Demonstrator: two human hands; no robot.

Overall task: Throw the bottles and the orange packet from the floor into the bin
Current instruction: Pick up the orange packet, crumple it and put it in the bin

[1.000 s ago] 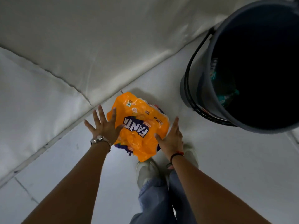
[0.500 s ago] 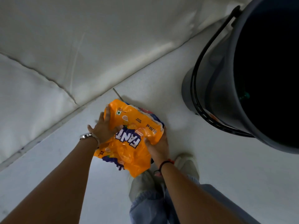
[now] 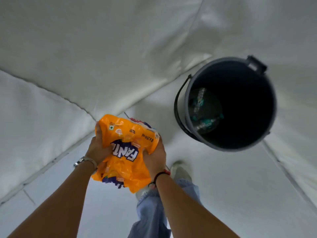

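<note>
Between both hands: orange packet [image 3: 126,152], left hand [image 3: 99,146] and right hand [image 3: 155,157] clamped on opposite edges; bin [image 3: 188,93] ahead-right, right hand nearer.

The pale floor [image 3: 223,194] is being bordered by white padded wall panels [image 3: 103,48], seams converging beside it, under dim light.

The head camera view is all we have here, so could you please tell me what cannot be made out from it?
- Bin contents: bottles show faintly on one side; the rest of the inside is too dark to count them.
- Orange packet: its underside faces away; the left hand and right hand cover both edges, and the small print is too small to read.
- Shoes: the packet and the right arm hide much of them.
- Floor behind the person: outside the frame.
</note>
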